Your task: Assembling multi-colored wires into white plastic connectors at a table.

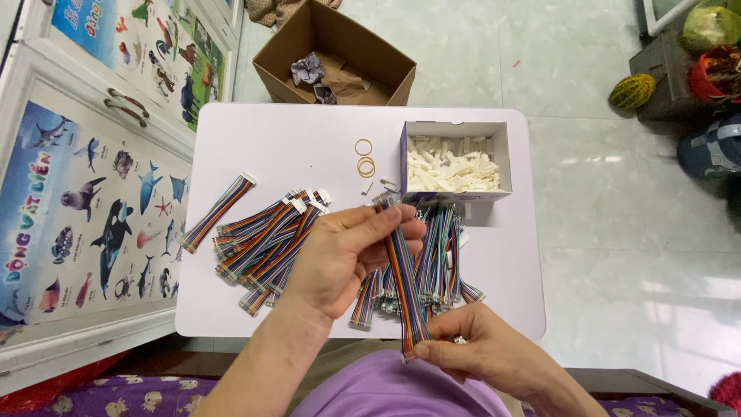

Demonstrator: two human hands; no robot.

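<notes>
Rainbow ribbon cable (403, 266) — one piece, stretched over the surface (309, 143); left hand (340, 255) grips its upper end, right hand (471, 351) pinches its lower end. Capped cables (258, 235) piled left — seemingly done; bare bundle (440, 259) and box of white connectors (451, 166) remain.

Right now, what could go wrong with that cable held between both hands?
1. The rainbow cable is held only at its ends by the left hand and right hand; it might slip into the cable pile below.
2. The box of white plugs sits close and could be knocked.
</notes>
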